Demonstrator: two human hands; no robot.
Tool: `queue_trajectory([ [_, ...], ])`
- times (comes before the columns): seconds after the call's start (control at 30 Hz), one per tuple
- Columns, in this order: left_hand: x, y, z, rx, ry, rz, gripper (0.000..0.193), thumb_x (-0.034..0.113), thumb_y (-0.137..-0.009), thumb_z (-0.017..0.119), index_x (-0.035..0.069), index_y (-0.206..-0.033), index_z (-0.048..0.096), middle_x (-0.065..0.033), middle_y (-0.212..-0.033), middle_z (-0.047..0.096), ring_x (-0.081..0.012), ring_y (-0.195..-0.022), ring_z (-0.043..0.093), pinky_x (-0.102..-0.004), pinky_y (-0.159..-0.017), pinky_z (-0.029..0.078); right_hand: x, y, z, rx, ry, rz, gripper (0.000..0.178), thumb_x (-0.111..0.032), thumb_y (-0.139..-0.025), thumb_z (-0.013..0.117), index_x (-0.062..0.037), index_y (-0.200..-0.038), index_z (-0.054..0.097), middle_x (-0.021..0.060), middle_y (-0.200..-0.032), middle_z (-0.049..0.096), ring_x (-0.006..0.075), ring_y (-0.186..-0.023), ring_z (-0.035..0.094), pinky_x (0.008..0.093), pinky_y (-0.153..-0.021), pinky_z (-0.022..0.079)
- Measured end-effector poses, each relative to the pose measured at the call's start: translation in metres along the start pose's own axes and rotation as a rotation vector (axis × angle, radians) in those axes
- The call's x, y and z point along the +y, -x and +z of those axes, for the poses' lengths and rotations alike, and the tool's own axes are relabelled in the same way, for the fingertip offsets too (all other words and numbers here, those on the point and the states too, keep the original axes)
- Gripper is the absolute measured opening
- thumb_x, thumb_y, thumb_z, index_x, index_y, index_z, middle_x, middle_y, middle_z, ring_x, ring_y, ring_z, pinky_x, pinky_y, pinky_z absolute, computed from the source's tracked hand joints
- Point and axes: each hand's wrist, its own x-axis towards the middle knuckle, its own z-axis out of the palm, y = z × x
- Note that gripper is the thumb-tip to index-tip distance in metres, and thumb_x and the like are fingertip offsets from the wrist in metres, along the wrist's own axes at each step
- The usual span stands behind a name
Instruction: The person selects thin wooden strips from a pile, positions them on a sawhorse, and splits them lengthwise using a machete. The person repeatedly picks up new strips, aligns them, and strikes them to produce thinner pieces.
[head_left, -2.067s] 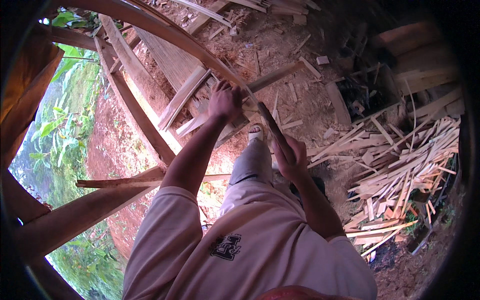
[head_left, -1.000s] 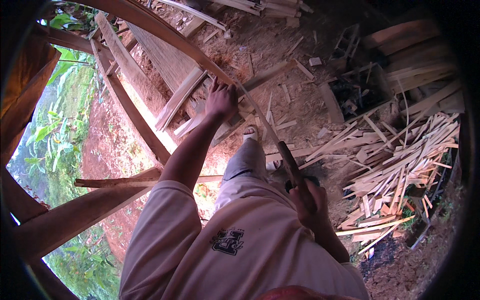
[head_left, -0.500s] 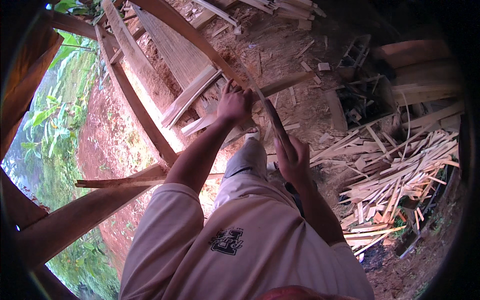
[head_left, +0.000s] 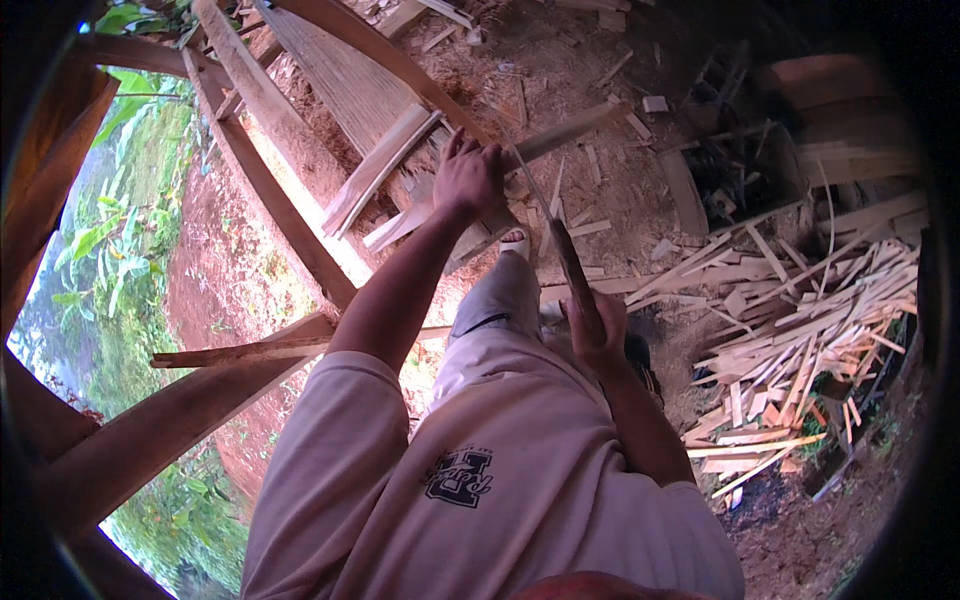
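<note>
My left hand (head_left: pixel 470 180) is closed at the near end of a long brown plank (head_left: pixel 400 65), its fingers curled over the wood. In my right hand (head_left: pixel 597 325) is a thin-bladed tool (head_left: pixel 572 262) with a long brown wooden handle. The narrow blade slants up and left from the handle, and its far end lies close to the plank's end, just right of my left hand. Seen almost edge-on, the blade does not show whether it has teeth. Another wooden piece (head_left: pixel 575 130) extends to the right beyond the blade.
Left of my hands lie a wide board (head_left: pixel 340 75) and shorter offcuts (head_left: pixel 380 170). A big heap of wood strips (head_left: pixel 790 340) covers the ground at right, below a dark box (head_left: pixel 735 185) of scraps. Beams (head_left: pixel 190 420) cross at left. My foot (head_left: pixel 513 240) is beneath my hands.
My right hand has drawn the tool back toward me and slightly right, so its blade sits lower along the plank's end. The left hand stays on the plank; the view has shifted a little.
</note>
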Motion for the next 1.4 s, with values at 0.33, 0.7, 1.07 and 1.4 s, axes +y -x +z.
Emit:
queue_trajectory([
  [0.33, 0.003, -0.003, -0.002, 0.01, -0.045, -0.044, 0.026, 0.027, -0.097, 0.048, 0.007, -0.1, 0.064, -0.0178, -0.1, 0.07, -0.0309, -0.119, 0.059, -0.0479, -0.121, 0.023, -0.09, 0.057, -0.1, -0.023, 0.138, 0.148, 0.009, -0.009, -0.087, 0.069, -0.0014, -0.088, 0.064, 0.0139, -0.066, 0.058, 0.0334, -0.056, 0.057, 0.0425, -0.054, 0.043],
  [0.7, -0.001, 0.002, -0.002, 0.063, 0.018, 0.024, 0.022, 0.026, -0.093, 0.053, 0.006, -0.096, 0.063, -0.0186, -0.086, 0.069, -0.0335, -0.104, 0.065, -0.0475, -0.116, 0.03, -0.107, -0.054, -0.045, -0.149, 0.05, 0.123, 0.015, -0.012, -0.093, 0.065, -0.0011, -0.083, 0.061, 0.014, -0.062, 0.056, 0.03, -0.054, 0.061, 0.0358, -0.05, 0.041],
  [1.07, -0.004, -0.008, -0.007, 0.016, 0.059, -0.079, 0.021, 0.022, -0.09, 0.051, 0.003, -0.091, 0.062, -0.0215, -0.088, 0.067, -0.0361, -0.101, 0.064, -0.0441, -0.109, 0.038, -0.03, -0.088, 0.012, -0.185, -0.145, 0.1, 0.013, -0.01, -0.094, 0.062, -0.0005, -0.086, 0.061, 0.0094, -0.062, 0.054, 0.0211, -0.052, 0.053, 0.0354, -0.052, 0.04],
  [1.4, -0.015, -0.005, 0.013, 0.084, -0.03, -0.036, 0.022, 0.02, -0.089, 0.054, 0.007, -0.104, 0.064, -0.0192, -0.107, 0.07, -0.0326, -0.123, 0.057, -0.0438, -0.117, 0.031, 0.008, 0.012, -0.033, -0.116, 0.0, 0.0, 0.01, -0.011, -0.091, 0.063, -0.0007, -0.088, 0.063, 0.011, -0.061, 0.056, 0.029, -0.053, 0.057, 0.0352, -0.052, 0.04],
])
